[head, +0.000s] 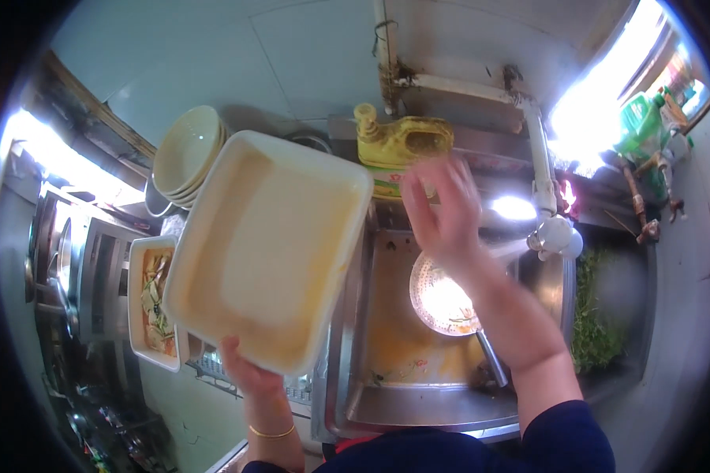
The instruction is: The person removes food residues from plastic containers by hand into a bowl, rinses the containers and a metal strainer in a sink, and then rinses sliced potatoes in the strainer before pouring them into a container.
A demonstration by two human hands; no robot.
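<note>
My left hand [251,369], a gold-coloured bangle on its wrist, grips the lower edge of a white rectangular plastic tub [278,236]. The tub is tilted, its inside facing me, with yellowish residue along the walls. Above the sink, my right hand [444,207] is raised and blurred; its fingers are bent, and whether they touch anything is unclear. Just behind it stands a yellow plastic jug [384,145] with a handle. Under my right forearm a perforated metal strainer [435,295] with a metal handle lies in the stainless steel sink [390,331], which holds orange-tinted liquid and food scraps.
Stacked pale bowls [186,154] stand behind the tub at the left. Below them is a white tray [180,355] of sliced food. Leafy greens [597,319] lie in a right-hand basin. A white pipe [541,159] and valve fitting [553,233] rise beside the sink.
</note>
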